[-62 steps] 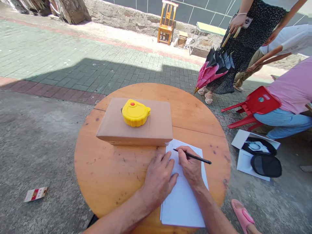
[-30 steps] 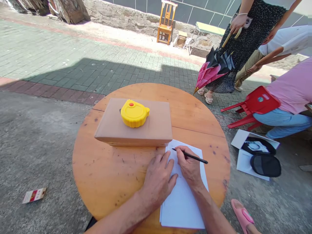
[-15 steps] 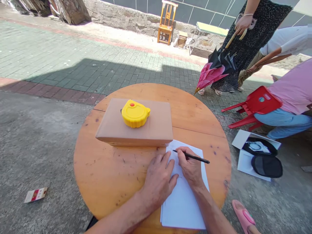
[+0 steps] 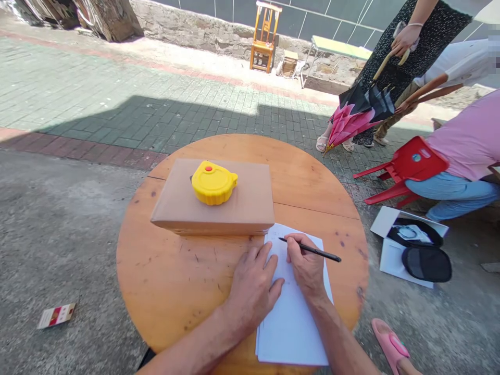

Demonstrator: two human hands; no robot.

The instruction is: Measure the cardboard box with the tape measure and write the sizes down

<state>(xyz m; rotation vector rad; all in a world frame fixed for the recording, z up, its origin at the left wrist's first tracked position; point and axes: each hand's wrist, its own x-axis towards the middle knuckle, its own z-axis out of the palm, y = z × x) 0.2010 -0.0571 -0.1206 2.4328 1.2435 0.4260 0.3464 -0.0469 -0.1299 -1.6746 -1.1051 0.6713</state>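
Observation:
My right hand (image 4: 307, 265) pinches a black pen (image 4: 318, 251), its tip at the upper part of a stack of white paper (image 4: 291, 333). Small faint marks show on the sheet near the tip. Flat across the paper's left edge and the table lies my left hand (image 4: 255, 281), fingers spread. Just beyond the hands a closed brown cardboard box (image 4: 250, 195) sits on the round wooden table (image 4: 187, 297). On top of the box rests a yellow tape measure (image 4: 214, 183) with a red button.
At the right, a person in pink sits by a red plastic chair (image 4: 417, 161); an opened white box with a black case (image 4: 427, 263) lies on the ground. Another person holds a folded pink and black umbrella (image 4: 355, 117). A wooden chair (image 4: 264, 39) stands by the wall.
The pen tip has shifted slightly to the right across the paper with my right hand. My left hand stays flat. The standing person's umbrella has swung to the right.

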